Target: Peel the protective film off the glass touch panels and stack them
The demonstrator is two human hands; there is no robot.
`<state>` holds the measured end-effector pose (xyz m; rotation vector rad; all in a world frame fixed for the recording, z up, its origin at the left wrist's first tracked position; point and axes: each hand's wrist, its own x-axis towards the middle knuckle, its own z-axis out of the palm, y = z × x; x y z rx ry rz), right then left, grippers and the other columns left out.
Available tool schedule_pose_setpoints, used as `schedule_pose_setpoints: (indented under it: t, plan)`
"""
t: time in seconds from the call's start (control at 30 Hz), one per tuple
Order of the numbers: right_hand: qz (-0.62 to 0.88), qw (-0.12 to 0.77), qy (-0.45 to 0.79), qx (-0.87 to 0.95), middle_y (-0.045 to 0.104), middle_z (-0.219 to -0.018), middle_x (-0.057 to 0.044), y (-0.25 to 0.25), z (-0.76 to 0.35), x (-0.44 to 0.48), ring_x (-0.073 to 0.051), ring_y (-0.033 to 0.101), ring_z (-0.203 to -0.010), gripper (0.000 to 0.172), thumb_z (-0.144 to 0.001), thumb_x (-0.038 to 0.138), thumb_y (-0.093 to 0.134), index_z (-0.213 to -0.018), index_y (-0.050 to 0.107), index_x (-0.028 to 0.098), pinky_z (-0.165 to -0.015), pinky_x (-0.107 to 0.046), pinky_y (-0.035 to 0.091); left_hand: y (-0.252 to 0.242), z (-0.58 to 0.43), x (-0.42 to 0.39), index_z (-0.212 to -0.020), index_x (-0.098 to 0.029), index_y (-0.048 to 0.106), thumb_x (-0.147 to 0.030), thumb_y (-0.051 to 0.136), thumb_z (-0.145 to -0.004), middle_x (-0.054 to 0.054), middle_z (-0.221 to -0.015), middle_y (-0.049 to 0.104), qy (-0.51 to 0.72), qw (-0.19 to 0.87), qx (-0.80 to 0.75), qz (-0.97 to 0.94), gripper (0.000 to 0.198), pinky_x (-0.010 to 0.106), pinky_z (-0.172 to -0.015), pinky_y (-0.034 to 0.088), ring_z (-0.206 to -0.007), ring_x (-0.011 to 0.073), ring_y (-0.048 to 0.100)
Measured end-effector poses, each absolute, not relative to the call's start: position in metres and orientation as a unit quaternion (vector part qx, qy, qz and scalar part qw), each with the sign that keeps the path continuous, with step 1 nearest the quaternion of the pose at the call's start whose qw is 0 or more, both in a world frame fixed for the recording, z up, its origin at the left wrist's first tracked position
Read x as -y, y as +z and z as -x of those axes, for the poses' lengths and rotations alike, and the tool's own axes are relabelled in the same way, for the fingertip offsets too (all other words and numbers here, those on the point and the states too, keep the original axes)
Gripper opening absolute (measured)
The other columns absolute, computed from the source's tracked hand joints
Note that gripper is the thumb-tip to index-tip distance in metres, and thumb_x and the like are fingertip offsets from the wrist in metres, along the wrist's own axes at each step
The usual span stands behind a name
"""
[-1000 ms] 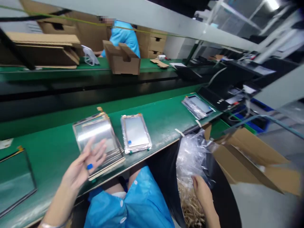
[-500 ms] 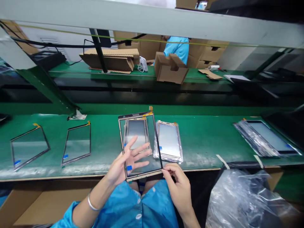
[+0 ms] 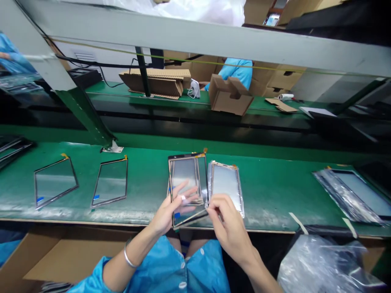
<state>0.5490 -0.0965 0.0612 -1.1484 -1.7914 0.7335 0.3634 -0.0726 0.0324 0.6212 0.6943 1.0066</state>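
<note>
My left hand [image 3: 165, 215] holds a clear glass touch panel [image 3: 202, 179] with a dark border by its left edge, its fingers spread behind the glass. A blue tab [image 3: 177, 215] sits near the panel's lower left corner, and an orange flex tail [image 3: 205, 151] sticks out at the top right. At the lower right corner, my right hand [image 3: 227, 228] pinches the end of a thin strip [image 3: 195, 218] that slants up from the bottom edge. Through the glass a framed display shows on the bench. Beside it lies a stack of framed displays [image 3: 226, 183], partly behind my right hand.
Two more glass panels, one far left [image 3: 56, 183] and one nearer [image 3: 110, 183], lie on the green bench [image 3: 275, 187]. Wrapped panels [image 3: 351, 195] lie at right, above a plastic bag [image 3: 324, 260]. A green post [image 3: 85, 116] rises at left. A cardboard box [image 3: 230, 95] stands behind.
The thin strip at the panel's bottom edge now stands away from it at the right end, drawn up by my right hand. The view has shifted slightly.
</note>
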Motion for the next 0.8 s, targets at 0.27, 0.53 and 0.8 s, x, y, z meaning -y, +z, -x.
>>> schedule_pose_setpoints:
  t: [0.27,0.53,0.8]
  plan:
    - [0.356,0.742,0.257,0.507,0.065,-0.112,-0.009,0.137,-0.568,0.01,-0.019,0.064,-0.102,0.011,-0.091,0.022,0.05,-0.082,0.044,0.02,-0.083,-0.037,0.052,0.011,-0.367,0.089,-0.13,-0.021,0.053,-0.07,0.047,-0.08,0.017,-0.126,0.062,0.375,0.867,-0.226,-0.237,0.07,0.041,-0.084,0.052,-0.115,0.0331,0.059]
    - [0.574,0.579,0.206,0.541,0.065,-0.076,-0.003,0.039,-0.587,0.099,-0.015,0.064,-0.066,0.004,-0.085,0.02,0.059,-0.086,0.061,0.017,-0.063,-0.028,0.054,0.031,-0.353,0.079,-0.13,-0.025,0.049,-0.027,0.066,-0.084,0.011,-0.123,0.065,0.483,0.776,-0.318,-0.252,0.049,0.036,-0.083,0.055,-0.11,0.0275,0.063]
    - [0.544,0.511,0.34,0.573,0.062,-0.084,-0.001,0.009,-0.555,0.137,-0.012,0.062,-0.078,0.004,-0.085,0.018,0.059,-0.086,0.061,0.021,-0.068,-0.019,0.053,0.044,-0.357,0.081,-0.13,-0.031,0.05,-0.027,0.057,-0.09,0.007,-0.125,0.065,0.516,0.736,-0.313,-0.305,0.041,0.034,-0.085,0.056,-0.112,0.0248,0.062]
